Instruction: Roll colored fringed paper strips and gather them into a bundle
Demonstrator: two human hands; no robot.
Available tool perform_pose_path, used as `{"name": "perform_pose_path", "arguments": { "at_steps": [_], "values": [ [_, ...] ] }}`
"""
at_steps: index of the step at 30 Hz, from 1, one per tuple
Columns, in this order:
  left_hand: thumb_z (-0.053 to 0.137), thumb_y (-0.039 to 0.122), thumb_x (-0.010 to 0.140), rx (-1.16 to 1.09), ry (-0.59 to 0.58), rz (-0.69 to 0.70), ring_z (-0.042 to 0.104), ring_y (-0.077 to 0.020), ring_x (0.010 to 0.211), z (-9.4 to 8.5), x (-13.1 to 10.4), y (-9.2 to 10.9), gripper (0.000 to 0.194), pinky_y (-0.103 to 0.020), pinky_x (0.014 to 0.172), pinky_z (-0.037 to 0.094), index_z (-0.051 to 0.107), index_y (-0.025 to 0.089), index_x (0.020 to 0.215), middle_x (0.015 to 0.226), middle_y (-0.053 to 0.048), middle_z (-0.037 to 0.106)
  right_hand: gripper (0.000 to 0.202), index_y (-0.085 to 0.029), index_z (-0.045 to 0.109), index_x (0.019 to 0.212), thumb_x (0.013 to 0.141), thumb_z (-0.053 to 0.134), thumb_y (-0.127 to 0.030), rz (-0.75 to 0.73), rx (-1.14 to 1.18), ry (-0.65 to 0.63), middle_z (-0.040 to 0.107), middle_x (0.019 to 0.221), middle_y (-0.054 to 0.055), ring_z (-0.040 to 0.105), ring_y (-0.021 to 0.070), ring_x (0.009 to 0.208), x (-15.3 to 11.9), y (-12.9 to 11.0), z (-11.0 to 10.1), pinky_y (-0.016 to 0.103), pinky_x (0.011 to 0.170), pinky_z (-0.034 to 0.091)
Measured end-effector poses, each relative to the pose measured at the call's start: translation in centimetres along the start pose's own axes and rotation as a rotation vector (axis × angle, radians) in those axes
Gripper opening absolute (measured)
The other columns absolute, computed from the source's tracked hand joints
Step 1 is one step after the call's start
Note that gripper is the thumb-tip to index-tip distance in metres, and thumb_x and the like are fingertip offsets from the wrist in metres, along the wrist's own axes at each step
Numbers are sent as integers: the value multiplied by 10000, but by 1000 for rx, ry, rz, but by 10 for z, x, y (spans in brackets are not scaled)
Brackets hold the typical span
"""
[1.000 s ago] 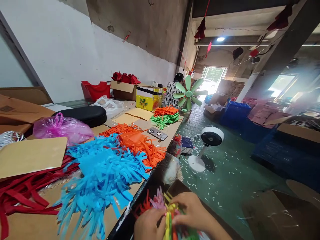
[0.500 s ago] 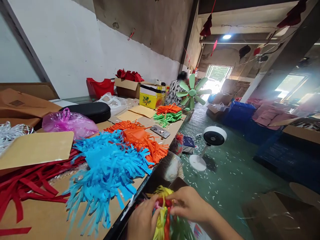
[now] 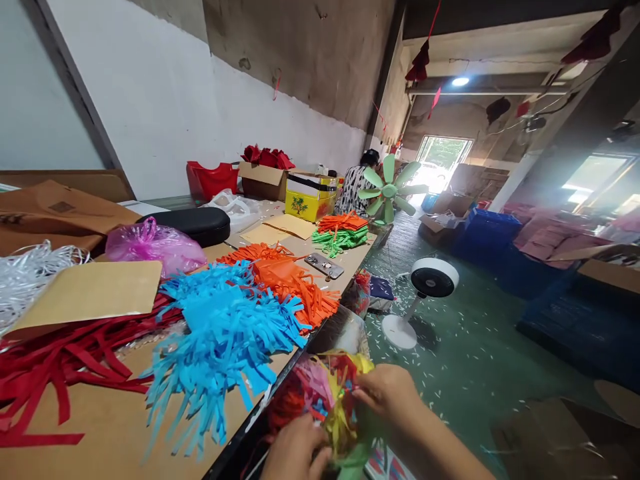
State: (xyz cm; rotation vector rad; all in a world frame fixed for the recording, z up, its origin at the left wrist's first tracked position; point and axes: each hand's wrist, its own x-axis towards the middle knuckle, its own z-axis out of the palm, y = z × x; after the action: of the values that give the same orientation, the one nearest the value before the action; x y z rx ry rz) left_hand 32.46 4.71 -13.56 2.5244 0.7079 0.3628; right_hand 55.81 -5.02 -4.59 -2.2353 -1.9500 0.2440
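A bundle of multicoloured fringed paper streamers (image 3: 340, 420), mostly yellow, red, pink and green, is between my hands, below the table edge. My right hand (image 3: 390, 397) is closed in a pinch on its upper right side. My left hand (image 3: 299, 448), low in the view, has its fingers curled against the bundle's lower left side. Motion blurs the strips, and their lower ends are partly hidden by my left hand. On the table just left of my hands lies a heap of blue fringed streamers (image 3: 225, 327), with orange fringed streamers (image 3: 285, 280) behind it.
The cardboard-covered table (image 3: 95, 407) holds dark red strips (image 3: 95, 347), a tan envelope (image 3: 95, 293), a pink plastic bag (image 3: 155, 250), a phone (image 3: 324, 265) and a yellow box (image 3: 310, 198). A white fan (image 3: 434, 277) stands on the floor; a person (image 3: 353, 190) sits farther back.
The streamer bundle has risen and spread, showing more pink and red. My right hand has moved slightly up and right; my left hand has shifted lower. The camera view has turned slightly left.
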Motion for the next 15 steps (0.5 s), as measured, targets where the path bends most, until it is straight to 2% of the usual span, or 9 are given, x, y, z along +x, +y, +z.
{"name": "perform_pose_path", "arguments": {
  "at_steps": [2,3,4,6,8,11,13,15],
  "values": [
    [601,204,858,-77,-30,-65,709,-166,770,-7,2,-2,114,-217,689,507,659,220,955,841,-11,737,394,-216,670,1283,930,639,-390,38,90,-27,768,948,85,669,251,879,-2,3,2,293,748,382],
    [531,204,908,-112,-40,-96,692,-148,719,-11,2,-2,143,-200,654,493,632,209,1008,799,3,722,429,-200,636,1311,913,642,-360,64,146,-42,761,976,87,667,248,887,-3,6,3,286,750,389],
    [463,207,952,-141,-47,-124,684,-138,697,-15,2,-2,197,-192,638,485,612,202,1081,787,11,717,391,-190,639,1273,906,626,-321,94,199,-53,754,985,84,663,238,880,-3,11,5,275,741,392],
    [392,200,996,-176,-61,-170,706,-130,776,-21,4,-2,284,-188,696,487,601,215,1187,867,6,747,187,-189,690,1033,892,593,-262,147,269,-58,741,920,60,648,207,816,-4,20,9,253,691,381],
    [442,193,991,-172,-87,-217,719,-141,881,-22,11,-2,257,-209,774,488,674,237,1092,937,0,770,94,-195,669,800,855,622,-255,201,313,-44,711,810,34,619,190,753,-1,27,20,246,653,352],
    [503,256,1006,-99,-103,-335,718,-184,880,-15,31,-1,268,-316,824,514,706,190,844,889,-30,766,251,-191,587,626,843,644,-304,344,404,48,648,694,39,576,197,721,6,20,47,261,643,324],
    [484,329,1038,-50,-83,-418,716,-193,890,-6,43,4,298,-388,859,538,699,158,921,918,-44,758,388,-194,543,572,887,606,-411,435,514,125,601,631,41,551,200,687,11,3,70,268,621,320],
    [459,336,1055,-35,-85,-450,722,-185,921,5,48,12,297,-399,876,552,688,152,1011,965,-43,760,530,-200,516,529,900,569,-575,479,681,161,547,560,29,521,190,616,16,-18,95,266,576,322]
  ]
}}
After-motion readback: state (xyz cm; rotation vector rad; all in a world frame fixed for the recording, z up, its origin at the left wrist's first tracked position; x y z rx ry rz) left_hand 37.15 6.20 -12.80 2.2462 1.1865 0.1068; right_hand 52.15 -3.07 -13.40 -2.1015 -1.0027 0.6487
